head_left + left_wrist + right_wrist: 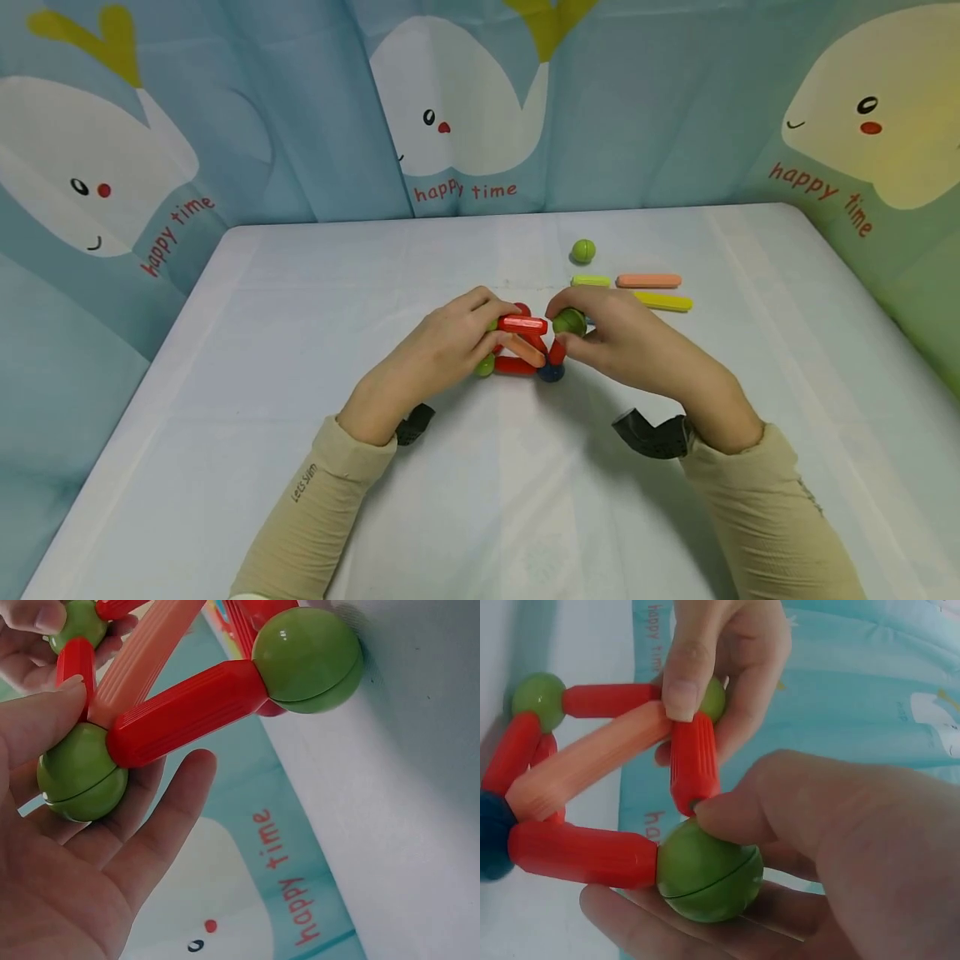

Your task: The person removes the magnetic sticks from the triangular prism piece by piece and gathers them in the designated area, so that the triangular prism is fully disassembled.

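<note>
A small upright frame of magnetic sticks and balls stands between the hands. My left hand (pixel 450 333) pinches a green ball (pixel 82 772) at one upper corner, its thumb over the end of a red stick (pixel 694 761). In my right hand (pixel 630 333) is another green ball (pixel 709 870), gripped between thumb and fingers at the stick's other end. An orange stick (pixel 592 757) slants down to a dark blue ball (pixel 551 372) at the base. Lower red sticks (pixel 515 366) join that ball and a lower green ball (pixel 307 660).
Beyond the right hand lie a loose green ball (pixel 583 251), a short lime stick (pixel 591 281), an orange stick (pixel 648 281) and a yellow stick (pixel 662 302). A whale-printed curtain (pixel 300 125) borders the white table (pixel 225 400) at the back and sides.
</note>
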`<state>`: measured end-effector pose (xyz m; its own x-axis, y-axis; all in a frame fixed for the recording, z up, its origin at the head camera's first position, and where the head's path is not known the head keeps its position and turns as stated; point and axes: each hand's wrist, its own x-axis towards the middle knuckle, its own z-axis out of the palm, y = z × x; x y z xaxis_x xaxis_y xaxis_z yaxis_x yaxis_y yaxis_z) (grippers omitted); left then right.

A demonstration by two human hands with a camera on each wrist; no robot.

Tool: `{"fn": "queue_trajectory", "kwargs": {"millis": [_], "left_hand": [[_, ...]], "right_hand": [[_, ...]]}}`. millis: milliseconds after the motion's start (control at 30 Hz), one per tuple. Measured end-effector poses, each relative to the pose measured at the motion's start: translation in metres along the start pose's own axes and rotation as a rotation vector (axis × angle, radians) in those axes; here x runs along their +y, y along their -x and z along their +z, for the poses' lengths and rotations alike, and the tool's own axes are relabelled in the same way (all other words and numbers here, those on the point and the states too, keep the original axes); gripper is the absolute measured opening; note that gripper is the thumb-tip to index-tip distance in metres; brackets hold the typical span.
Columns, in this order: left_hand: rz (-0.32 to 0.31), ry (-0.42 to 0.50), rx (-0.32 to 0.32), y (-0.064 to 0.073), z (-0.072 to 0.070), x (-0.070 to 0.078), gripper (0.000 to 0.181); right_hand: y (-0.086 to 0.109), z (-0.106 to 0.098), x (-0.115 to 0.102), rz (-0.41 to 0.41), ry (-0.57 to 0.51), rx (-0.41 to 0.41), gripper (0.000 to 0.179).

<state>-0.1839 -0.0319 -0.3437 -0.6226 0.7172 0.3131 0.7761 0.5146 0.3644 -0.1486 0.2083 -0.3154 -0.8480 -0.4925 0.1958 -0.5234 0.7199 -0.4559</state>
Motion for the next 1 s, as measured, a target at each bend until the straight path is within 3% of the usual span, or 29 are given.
{"fn": "queue_trajectory", "kwargs": {"millis": [100,333,500,733,1000], "left_hand": [[0.003,-0.004,0.001,0.000,0.000,0.000,0.028],[0.014,0.003,0.016,0.000,0.001,0.000,0.028],[0.004,0.034,0.010,0.002,0.000,-0.003,0.031],[-0.072,0.058,-0.001,0.004,-0.006,-0.007,0.041],[-0.035,0.020,0.043,0.004,-0.008,-0.009,0.038]], "right_hand": [[0.000,0.000,-0.001,0.006,-0.014,-0.020,0.018],[0.002,-0.003,-0.005,0.116,-0.144,-0.064,0.024],[0.003,-0.005,-0.006,0.103,-0.104,-0.031,0.023],[0.006,-0.012,-0.003,0.124,-0.095,-0.004,0.022],[0.010,-0.021,0.006,0.098,-0.069,0.060,0.019]]}}
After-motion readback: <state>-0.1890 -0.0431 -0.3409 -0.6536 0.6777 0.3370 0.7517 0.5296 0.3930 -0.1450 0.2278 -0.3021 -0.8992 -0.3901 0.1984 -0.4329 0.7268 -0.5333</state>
